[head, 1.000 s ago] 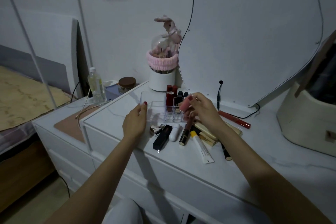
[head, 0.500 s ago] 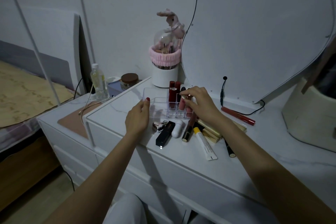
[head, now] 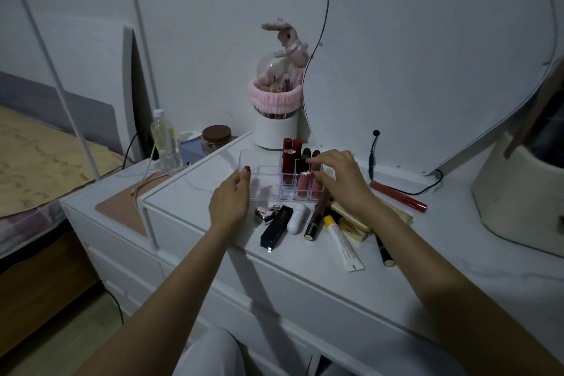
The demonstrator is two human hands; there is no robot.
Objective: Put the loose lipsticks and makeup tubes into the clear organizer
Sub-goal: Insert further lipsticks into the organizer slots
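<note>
Pink tube [head: 316, 185] now stands in the organizer [head: 259, 159], under the right hand [head: 341, 183], whose curled fingers have let go. Left hand [head: 230, 201] rests relaxed beside it. Many remain loose.

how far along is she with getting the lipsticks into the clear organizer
Partly done. Several lipsticks already stand in the clear organizer. The right hand is at its right-hand slots; the left hand steadies its front. Left on the dresser: black tube, white tube, yellow-capped tube, red tube.
</note>
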